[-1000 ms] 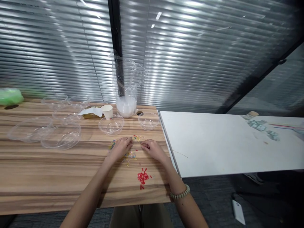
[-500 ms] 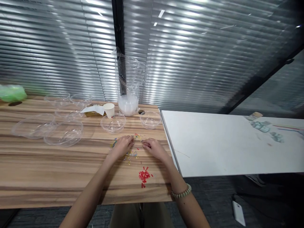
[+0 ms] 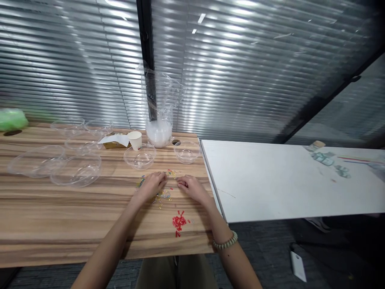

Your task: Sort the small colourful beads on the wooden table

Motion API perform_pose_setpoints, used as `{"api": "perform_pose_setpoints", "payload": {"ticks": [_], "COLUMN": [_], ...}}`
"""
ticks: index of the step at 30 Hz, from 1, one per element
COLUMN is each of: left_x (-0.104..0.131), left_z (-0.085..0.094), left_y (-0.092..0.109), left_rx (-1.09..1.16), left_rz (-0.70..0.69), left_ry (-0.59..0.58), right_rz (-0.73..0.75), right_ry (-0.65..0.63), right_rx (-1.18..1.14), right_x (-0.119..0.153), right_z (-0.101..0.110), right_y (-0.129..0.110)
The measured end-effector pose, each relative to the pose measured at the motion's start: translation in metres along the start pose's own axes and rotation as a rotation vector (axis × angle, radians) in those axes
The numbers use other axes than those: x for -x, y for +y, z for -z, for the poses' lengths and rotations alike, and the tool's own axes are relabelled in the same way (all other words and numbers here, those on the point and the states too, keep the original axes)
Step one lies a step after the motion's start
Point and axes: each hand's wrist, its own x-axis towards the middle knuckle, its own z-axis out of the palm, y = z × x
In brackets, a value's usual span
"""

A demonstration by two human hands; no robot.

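My left hand [image 3: 154,184] rests on the wooden table, fingers curled together and pointing down; whatever is under its fingertips is hidden. Around it lie mixed yellow, blue and clear small pieces [image 3: 164,195], perhaps paper clips. Just to the right, my right hand [image 3: 191,188] has thumb and fingers pinched, with a speck of red at the tips that looks like a small red piece. Beyond both hands is a thin scatter of yellow and red pieces [image 3: 172,173]. A separate pile of small red pieces [image 3: 179,221] lies nearer to me.
Clear plastic bowls [image 3: 140,157] stand on the wooden table [image 3: 75,216], several at left and one at back right [image 3: 187,152]. Behind are a paper cup [image 3: 135,140], a box with tissue [image 3: 116,141] and a plastic bag of white bowls [image 3: 159,132]. A white table [image 3: 255,180] adjoins at right.
The whole view has shifted slightly left with my head. Both hands stay in nearly the same place over the pieces, and the red pile looks unchanged.
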Motion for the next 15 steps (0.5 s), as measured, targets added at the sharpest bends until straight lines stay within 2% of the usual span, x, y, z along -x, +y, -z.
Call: {"api": "perform_pose_setpoints", "payload": {"ticks": [15], "left_x": [0.0022], "left_z": [-0.0051], "left_y": [-0.0044], "left_rx": [0.021], "left_rz": [-0.045], "left_ry": [0.042], "right_rz": [0.005], "right_ry": [0.021], "right_rx": [0.008], "right_x": [0.0001], "right_z": [-0.0024], "right_y": [-0.0014]}}
